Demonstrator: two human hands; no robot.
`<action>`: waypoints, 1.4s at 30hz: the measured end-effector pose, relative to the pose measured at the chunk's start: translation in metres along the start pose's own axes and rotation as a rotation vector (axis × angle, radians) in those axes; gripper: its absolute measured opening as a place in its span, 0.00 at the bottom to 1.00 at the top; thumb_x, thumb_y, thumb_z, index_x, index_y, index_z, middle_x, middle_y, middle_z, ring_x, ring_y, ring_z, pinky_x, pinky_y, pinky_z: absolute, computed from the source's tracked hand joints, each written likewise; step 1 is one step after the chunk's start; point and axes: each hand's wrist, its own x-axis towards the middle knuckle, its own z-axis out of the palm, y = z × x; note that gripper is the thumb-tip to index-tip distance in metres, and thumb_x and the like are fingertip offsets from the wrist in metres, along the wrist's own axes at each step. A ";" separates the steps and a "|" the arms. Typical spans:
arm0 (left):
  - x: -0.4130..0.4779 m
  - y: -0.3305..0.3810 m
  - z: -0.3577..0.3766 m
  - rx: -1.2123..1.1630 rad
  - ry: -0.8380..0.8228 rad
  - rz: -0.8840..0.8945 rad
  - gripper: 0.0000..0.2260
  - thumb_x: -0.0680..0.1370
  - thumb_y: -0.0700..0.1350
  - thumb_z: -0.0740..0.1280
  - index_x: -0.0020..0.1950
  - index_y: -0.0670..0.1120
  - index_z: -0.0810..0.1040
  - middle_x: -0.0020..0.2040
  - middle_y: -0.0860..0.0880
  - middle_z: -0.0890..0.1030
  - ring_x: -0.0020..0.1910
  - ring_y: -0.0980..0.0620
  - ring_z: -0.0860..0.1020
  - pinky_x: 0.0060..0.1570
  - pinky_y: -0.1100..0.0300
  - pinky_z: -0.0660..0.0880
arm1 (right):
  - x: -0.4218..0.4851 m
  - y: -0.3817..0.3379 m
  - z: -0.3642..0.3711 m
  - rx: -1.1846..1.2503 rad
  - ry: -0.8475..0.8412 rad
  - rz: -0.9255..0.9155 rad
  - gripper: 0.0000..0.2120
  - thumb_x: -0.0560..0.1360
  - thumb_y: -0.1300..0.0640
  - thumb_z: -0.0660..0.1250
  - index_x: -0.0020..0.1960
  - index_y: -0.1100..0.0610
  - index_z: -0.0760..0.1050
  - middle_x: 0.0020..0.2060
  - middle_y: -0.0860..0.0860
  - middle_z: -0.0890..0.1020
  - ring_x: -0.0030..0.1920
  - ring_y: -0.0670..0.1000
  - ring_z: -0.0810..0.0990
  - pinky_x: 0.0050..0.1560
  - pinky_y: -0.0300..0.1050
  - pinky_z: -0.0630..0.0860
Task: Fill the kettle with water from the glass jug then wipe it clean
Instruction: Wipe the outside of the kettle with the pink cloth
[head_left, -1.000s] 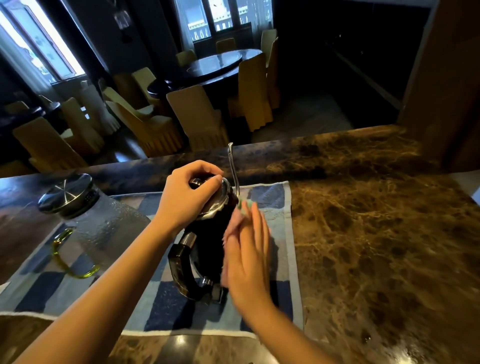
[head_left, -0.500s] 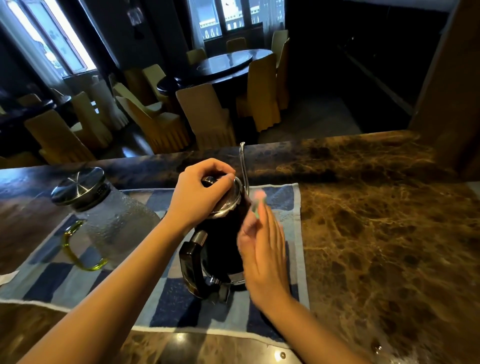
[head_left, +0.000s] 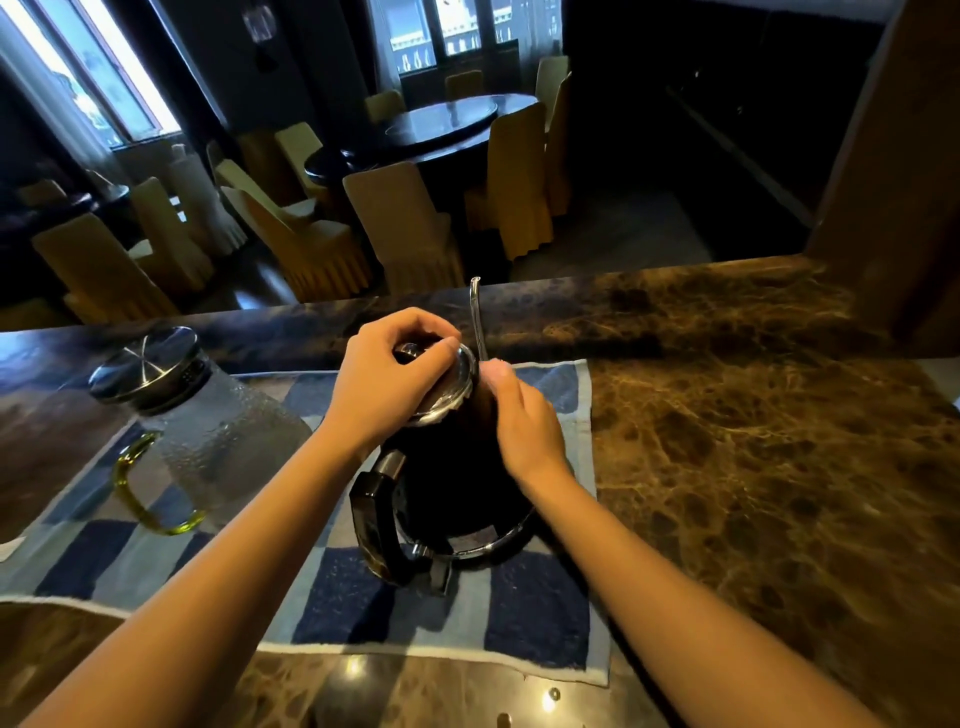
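Blk kettle upright, lidded, on checked towel; glass jug upright, lidded, just L of it.

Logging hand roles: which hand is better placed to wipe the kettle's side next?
Right hand: it lies against the kettle body, while the left hand grips the lid.

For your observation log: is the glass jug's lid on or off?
On: the steel lid sits atop the glass jug, covering its mouth.
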 end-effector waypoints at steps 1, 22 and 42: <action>0.000 0.000 -0.001 -0.002 -0.003 -0.009 0.05 0.76 0.44 0.67 0.48 0.49 0.82 0.45 0.56 0.82 0.48 0.58 0.80 0.49 0.69 0.73 | 0.000 0.010 -0.001 0.077 0.003 0.065 0.27 0.72 0.33 0.50 0.50 0.48 0.80 0.51 0.49 0.83 0.56 0.54 0.79 0.61 0.57 0.73; 0.001 0.002 0.003 0.034 0.042 -0.156 0.04 0.73 0.49 0.69 0.46 0.54 0.81 0.45 0.59 0.81 0.50 0.58 0.78 0.56 0.52 0.76 | -0.026 0.019 0.003 0.142 0.094 0.084 0.22 0.77 0.36 0.49 0.61 0.39 0.75 0.65 0.43 0.77 0.66 0.48 0.73 0.72 0.54 0.64; 0.002 0.012 0.014 0.023 0.158 -0.222 0.09 0.68 0.57 0.69 0.43 0.55 0.82 0.45 0.55 0.84 0.49 0.55 0.80 0.54 0.51 0.77 | -0.014 0.036 -0.012 0.153 -0.088 -0.009 0.21 0.83 0.46 0.49 0.73 0.49 0.67 0.72 0.47 0.69 0.72 0.46 0.66 0.75 0.49 0.61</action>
